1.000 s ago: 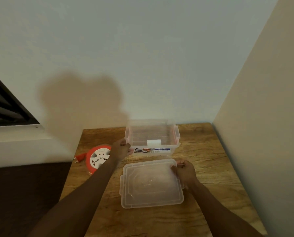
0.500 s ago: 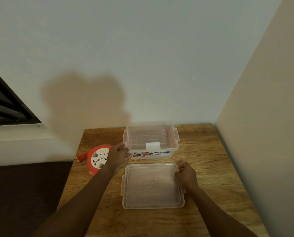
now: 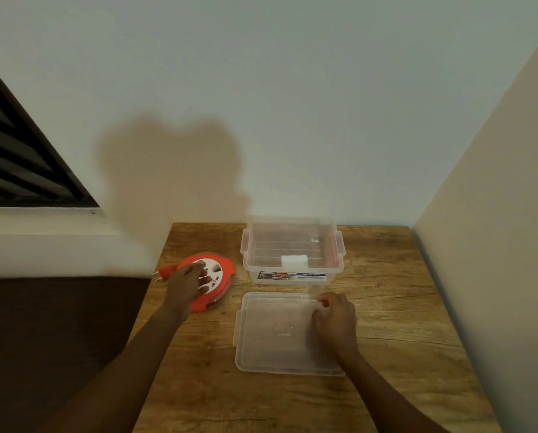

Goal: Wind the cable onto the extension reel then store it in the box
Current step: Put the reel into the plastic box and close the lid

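Lying flat, the round orange plastic extension reel [image 3: 209,284] – plug [image 3: 164,272] pointing left – sits under the left hand [image 3: 184,284], fingers spread; right hand [image 3: 334,320], loosely curled, rests on the clear rectangular lid [image 3: 277,334] – open clear box [image 3: 292,254] behind, on the grained wooden table [image 3: 395,307]

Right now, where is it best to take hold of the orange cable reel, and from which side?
Probably by its round orange rim, from above. The reel lies flat on the table, so only its edge gives opposite sides for fingers and thumb. The left hand already rests on its white face. Avoid the far left side, where the plug sticks out.
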Demonstrator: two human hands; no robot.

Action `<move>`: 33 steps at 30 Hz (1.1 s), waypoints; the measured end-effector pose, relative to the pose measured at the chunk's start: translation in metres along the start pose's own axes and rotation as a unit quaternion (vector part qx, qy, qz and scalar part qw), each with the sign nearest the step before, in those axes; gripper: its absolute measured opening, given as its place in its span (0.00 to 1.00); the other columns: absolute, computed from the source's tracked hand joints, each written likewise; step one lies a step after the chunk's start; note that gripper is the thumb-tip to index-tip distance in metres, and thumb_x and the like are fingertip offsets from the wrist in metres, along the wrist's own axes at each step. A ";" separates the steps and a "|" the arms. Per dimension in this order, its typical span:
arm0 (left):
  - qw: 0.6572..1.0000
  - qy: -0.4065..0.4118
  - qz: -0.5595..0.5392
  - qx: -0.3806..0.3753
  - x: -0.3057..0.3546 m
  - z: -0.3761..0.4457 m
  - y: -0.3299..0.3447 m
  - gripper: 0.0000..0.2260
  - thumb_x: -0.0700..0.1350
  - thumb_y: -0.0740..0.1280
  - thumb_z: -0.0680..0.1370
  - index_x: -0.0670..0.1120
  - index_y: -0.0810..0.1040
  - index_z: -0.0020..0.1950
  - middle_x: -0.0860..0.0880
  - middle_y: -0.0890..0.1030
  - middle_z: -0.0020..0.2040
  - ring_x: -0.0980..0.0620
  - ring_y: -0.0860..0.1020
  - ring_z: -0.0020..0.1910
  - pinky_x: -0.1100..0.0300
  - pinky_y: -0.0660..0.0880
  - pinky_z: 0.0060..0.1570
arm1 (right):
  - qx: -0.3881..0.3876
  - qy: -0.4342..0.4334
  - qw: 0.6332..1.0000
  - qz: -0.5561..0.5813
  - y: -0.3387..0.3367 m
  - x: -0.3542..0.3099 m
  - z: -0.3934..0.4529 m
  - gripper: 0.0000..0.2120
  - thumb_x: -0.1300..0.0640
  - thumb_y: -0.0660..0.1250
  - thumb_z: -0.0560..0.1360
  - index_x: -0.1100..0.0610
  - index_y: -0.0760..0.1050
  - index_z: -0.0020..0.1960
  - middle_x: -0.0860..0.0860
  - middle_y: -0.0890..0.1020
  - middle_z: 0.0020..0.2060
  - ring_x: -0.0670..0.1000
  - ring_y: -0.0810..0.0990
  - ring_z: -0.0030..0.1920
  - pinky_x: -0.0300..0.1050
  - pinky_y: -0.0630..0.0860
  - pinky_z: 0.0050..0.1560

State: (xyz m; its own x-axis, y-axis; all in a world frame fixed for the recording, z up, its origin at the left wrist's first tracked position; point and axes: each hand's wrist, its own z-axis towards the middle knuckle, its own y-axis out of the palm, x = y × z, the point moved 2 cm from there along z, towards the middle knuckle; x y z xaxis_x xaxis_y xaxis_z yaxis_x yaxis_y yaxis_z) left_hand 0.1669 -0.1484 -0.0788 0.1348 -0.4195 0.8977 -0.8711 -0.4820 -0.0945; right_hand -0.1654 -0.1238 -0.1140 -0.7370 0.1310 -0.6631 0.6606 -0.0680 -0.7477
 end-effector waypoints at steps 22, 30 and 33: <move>0.858 0.115 0.492 -0.090 0.010 0.054 -0.086 0.19 0.54 0.68 0.81 0.38 0.80 0.59 0.38 0.84 0.58 0.39 0.82 0.59 0.47 0.77 0.60 | -0.267 0.148 0.930 0.203 0.130 -0.180 0.017 0.23 0.63 0.73 0.71 0.59 0.73 0.64 0.56 0.82 0.56 0.56 0.83 0.54 0.56 0.82 0.53; 0.969 0.016 0.231 -0.087 -0.006 0.063 -0.107 0.18 0.53 0.71 0.81 0.38 0.85 0.47 0.44 0.86 0.40 0.43 0.85 0.44 0.50 0.81 0.46 | -0.294 0.184 0.916 0.204 0.141 -0.188 0.014 0.19 0.65 0.74 0.71 0.62 0.74 0.60 0.58 0.83 0.50 0.59 0.85 0.46 0.61 0.83 0.46; 0.987 -0.015 0.148 -0.067 -0.006 0.062 -0.112 0.12 0.52 0.71 0.81 0.43 0.86 0.50 0.43 0.89 0.46 0.41 0.87 0.48 0.46 0.84 0.50 | -0.293 0.180 0.908 0.241 0.143 -0.200 0.012 0.27 0.67 0.77 0.66 0.61 0.72 0.63 0.59 0.82 0.53 0.60 0.84 0.48 0.60 0.84 0.44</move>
State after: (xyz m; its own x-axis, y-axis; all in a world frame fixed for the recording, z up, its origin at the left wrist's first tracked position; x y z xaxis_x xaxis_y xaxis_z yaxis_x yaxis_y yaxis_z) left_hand 0.2935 -0.1398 -0.1000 -0.1239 -0.5499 0.8260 -0.9285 -0.2295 -0.2920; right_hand 0.0752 -0.1715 -0.0886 -0.3171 0.5479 -0.7741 0.9344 0.3201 -0.1562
